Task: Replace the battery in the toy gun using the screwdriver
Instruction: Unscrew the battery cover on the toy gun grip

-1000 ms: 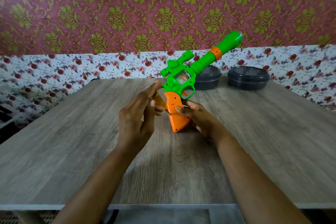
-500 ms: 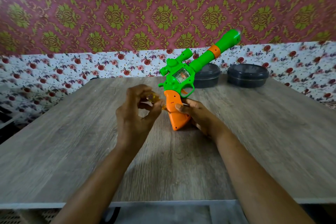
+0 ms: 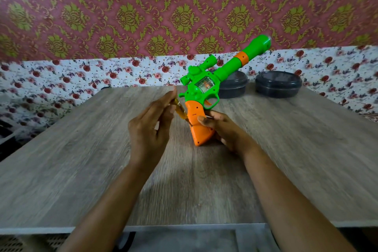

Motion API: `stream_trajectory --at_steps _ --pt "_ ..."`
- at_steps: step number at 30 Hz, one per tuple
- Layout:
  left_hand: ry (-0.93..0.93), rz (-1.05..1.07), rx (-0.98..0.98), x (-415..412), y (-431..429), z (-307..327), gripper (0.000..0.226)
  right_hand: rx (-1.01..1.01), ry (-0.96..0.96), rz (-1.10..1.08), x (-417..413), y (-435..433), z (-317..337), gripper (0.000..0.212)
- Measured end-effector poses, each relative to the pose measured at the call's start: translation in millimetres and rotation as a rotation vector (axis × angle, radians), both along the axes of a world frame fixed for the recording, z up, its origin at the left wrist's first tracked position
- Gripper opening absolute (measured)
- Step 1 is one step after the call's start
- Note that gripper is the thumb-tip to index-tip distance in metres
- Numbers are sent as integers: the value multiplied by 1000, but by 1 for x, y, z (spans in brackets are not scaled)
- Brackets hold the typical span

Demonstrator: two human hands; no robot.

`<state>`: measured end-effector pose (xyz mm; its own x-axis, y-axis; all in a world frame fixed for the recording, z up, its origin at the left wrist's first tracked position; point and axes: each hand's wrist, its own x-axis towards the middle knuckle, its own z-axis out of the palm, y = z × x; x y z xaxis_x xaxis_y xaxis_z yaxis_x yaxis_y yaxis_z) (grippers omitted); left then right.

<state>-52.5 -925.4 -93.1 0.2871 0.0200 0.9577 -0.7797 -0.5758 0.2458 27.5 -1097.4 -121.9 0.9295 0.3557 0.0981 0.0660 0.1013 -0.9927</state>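
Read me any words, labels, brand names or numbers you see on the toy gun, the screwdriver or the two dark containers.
No text can be read.
On the toy gun, the small marks on the orange grip are too blurred to read.
On the screwdriver, no marking is visible.
On the dark containers, no labels are visible.

Table (image 3: 81, 149) lies bare left of the left hand (image 3: 149, 129) fingers. Toy gun (image 3: 204, 88) and screwdriver (image 3: 181, 111) fill the gap to the right hand (image 3: 227, 131) fingers. Beyond the fingertips stand a dark container (image 3: 235, 88) and a second container (image 3: 278, 85).

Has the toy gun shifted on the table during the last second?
No. The toy gun keeps its place: its barrel crosses the same dark container as before, and its butt rests on the same table spot.
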Motion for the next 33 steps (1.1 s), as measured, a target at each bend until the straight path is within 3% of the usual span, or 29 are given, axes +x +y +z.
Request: stream_trajectory --at_steps 4,10,15,21,33 --pt "56 -17 -109 -3 -3 1 18 -2 -2 3 1 0 0 26" --pt "74 -51 -206 -3 -2 -1 28 -4 -19 14 -1 -1 1 33" --pt "23 -34 -95 -2 -1 0 10 8 -19 26 -2 -1 2 30" --pt "16 -100 12 -3 -2 -1 27 11 -9 18 -2 -1 3 25" --pt "84 -110 -130 -4 -4 -1 28 -16 -20 21 0 -2 1 30"
